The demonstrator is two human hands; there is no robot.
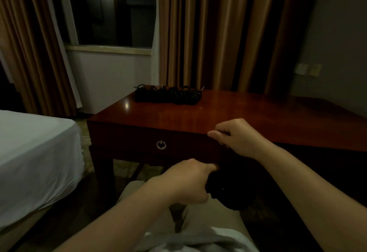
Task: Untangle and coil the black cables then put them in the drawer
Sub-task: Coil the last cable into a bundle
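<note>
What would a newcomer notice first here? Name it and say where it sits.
Nearest the camera, the left hand grips a dark bundle of cable over the lap, while the right hand pinches something thin at the wooden table edge. A pile of black cables lies at the table's far edge.

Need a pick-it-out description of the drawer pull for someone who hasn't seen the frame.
Start at the dark red wooden desk in front of the brown curtains. On its front panel, below the top edge and left of the right hand, hangs a small metal ring pull. It is the only shiny metal fitting on that plain wooden face; the black cables lie on the top, at the far edge.
</note>
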